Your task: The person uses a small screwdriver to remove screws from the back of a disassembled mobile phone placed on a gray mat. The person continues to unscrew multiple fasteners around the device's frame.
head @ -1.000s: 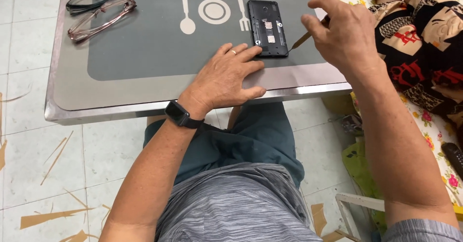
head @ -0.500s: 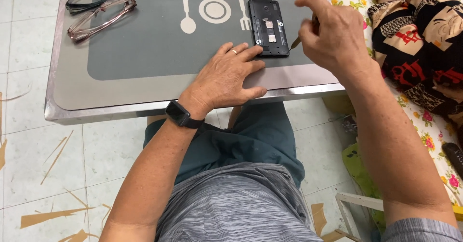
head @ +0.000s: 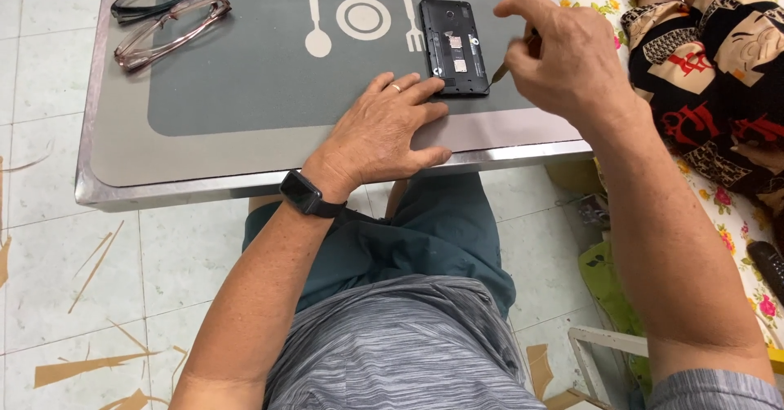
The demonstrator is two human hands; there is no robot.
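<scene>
phone (head: 454, 46): black, back off, flat on table | L hand (head: 384, 132): spread, fingertips steadying it | R hand (head: 563, 59): pinching thin tool (head: 500, 71)

Two pairs of glasses (head: 167, 14) crowd the table's (head: 245, 161) far left corner. The phone (head: 454, 46) and both hands block the right edge; the middle and near left edge lie open.

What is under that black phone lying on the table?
The phone, its back cover off, lies flat on a grey placemat printed with white spoon, plate and fork shapes. The mat rests on the table. Left hand fingers cover its near corner, hiding what lies there.
</scene>
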